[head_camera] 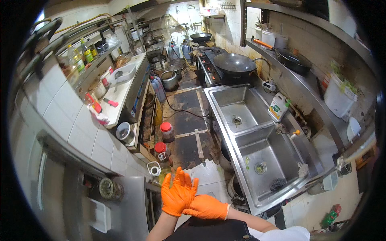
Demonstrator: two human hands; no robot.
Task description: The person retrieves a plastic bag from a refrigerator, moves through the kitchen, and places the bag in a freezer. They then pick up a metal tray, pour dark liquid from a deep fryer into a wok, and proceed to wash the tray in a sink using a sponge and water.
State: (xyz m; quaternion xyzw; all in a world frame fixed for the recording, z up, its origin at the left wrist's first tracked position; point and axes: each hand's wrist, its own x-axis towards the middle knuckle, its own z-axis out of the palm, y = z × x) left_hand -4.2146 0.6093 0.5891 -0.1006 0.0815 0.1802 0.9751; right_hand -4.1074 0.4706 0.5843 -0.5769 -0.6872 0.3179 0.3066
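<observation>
Both hands wear orange gloves and are close in front of the body, over a black apron. My left hand (178, 194) is raised with its fingers a little apart, and no object shows in it. Against the heel of that hand lies my right hand (208, 207), coming from the right; its fingertips are partly hidden, so their grip is unclear. To the right of the hands is a double stainless-steel sink (236, 144), with a dark scouring pad (278, 184) in the nearer basin. Red-lidded jars (167, 135) stand on the floor beyond the hands.
A wok (234, 63) sits on the stove past the sink. A pump bottle (278, 107) stands at the sink's back edge. On the left counter (120, 104) lies a pink-handled knife (111, 102). A hose (184, 111) crosses the floor near a metal pot (169, 80).
</observation>
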